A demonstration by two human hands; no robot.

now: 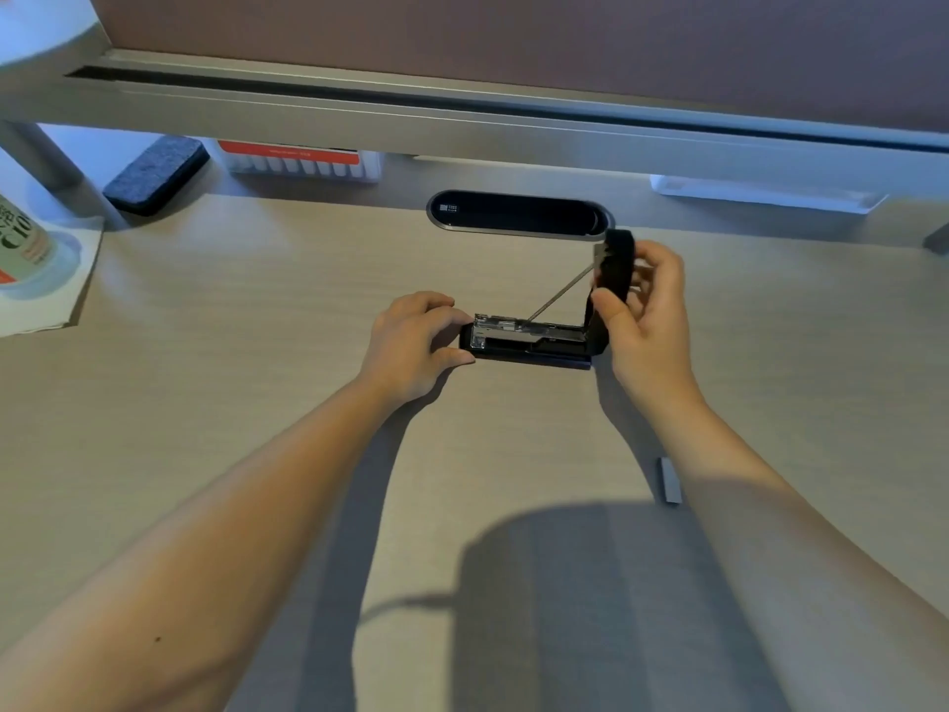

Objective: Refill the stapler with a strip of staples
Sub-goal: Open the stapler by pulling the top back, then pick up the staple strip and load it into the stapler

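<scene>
A black stapler (pixel 529 344) lies on the desk at the centre with its lid (pixel 616 264) swung upright at the right end. The metal staple channel (pixel 518 326) lies exposed, and a thin spring rod runs from it up to the lid. My left hand (pixel 416 341) grips the stapler's left front end and holds the base down. My right hand (pixel 647 310) holds the raised lid between thumb and fingers. A grey strip of staples (pixel 669 480) rests on the desk to the right, just beside my right forearm, and neither hand touches it.
A dark oval cable port (pixel 518 214) sits in the desk just behind the stapler. At the back left stand a grey felt eraser (pixel 156 174) and a red-and-white box (pixel 303 161). A bottle on paper (pixel 25 249) is at the far left, a white tray (pixel 765 195) at the back right.
</scene>
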